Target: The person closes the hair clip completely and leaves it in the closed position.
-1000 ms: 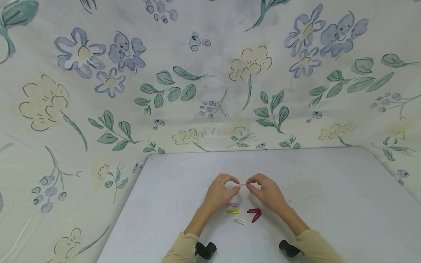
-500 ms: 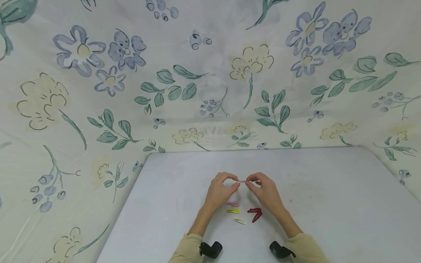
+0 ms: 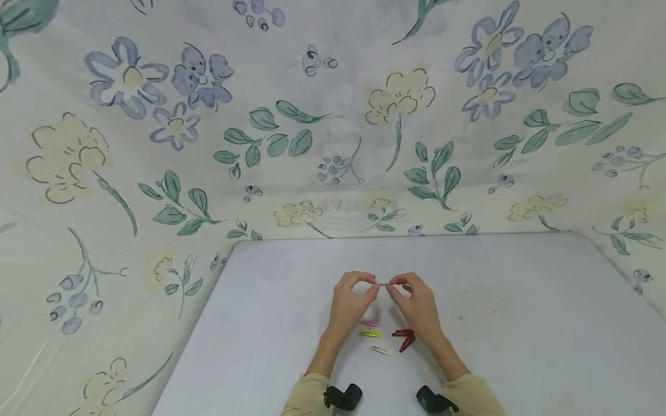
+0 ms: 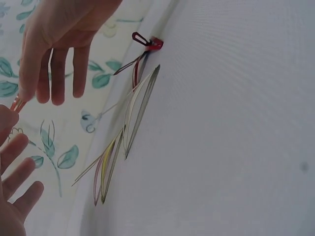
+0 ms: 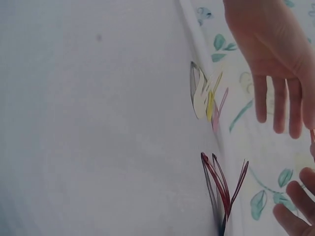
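Between both hands, above the table, is a thin orange hair clip (image 3: 382,283); its orange edge also shows in the left wrist view. My left hand (image 3: 347,300) pinches one end with thumb and forefinger. The other end sits between the thumb and forefinger of my right hand (image 3: 418,303). Under the hands lie a pink hair clip (image 3: 369,322), a yellow hair clip (image 3: 370,333) and a cream hair clip (image 3: 380,349). To their right are red hair clips (image 3: 404,338), set at an angle to each other. Fingertips hide most of the held clip.
The white table (image 3: 520,323) spreads around the hands, with a few small specks at the right. Behind it rises a flowered sheet (image 3: 333,133). Black wrist cameras (image 3: 346,397) are strapped at both sleeves.
Both hands have risen slightly in the head view, with the clip still between them. The forearms and sleeves have drawn closer together. The clips on the table lie as before.
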Demonstrator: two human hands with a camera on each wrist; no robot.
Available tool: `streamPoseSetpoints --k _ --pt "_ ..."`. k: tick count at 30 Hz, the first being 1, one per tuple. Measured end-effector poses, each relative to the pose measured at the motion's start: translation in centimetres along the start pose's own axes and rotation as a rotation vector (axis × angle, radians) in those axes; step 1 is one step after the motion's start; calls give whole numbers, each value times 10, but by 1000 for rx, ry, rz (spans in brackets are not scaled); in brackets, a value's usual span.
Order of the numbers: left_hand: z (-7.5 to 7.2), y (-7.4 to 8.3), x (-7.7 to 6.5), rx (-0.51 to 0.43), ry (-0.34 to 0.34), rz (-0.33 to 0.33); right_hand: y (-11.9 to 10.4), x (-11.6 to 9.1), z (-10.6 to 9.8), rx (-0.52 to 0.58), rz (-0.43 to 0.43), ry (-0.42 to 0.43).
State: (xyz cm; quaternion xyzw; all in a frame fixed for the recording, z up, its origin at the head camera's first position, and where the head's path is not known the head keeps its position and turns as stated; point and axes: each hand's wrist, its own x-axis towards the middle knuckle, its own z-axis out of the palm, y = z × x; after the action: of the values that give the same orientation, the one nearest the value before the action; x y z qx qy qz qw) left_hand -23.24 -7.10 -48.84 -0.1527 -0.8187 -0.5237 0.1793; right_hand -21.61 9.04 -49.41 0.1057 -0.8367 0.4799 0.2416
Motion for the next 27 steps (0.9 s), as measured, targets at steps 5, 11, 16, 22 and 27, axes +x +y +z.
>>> streamPoseSetpoints --k 5,11,16,22,27 --pt "3 2 -2 -27 35 12 -2 -1 1 22 12 27" --pt "7 1 -5 -12 77 6 -1 -1 4 32 -7 63" --pt "9 0 -7 -14 106 -14 0 -2 7 38 -8 82" --pt "12 0 -8 -14 151 -23 -1 -2 8 27 14 88" --pt "13 4 -10 -26 174 -32 -5 -3 7 22 17 97"
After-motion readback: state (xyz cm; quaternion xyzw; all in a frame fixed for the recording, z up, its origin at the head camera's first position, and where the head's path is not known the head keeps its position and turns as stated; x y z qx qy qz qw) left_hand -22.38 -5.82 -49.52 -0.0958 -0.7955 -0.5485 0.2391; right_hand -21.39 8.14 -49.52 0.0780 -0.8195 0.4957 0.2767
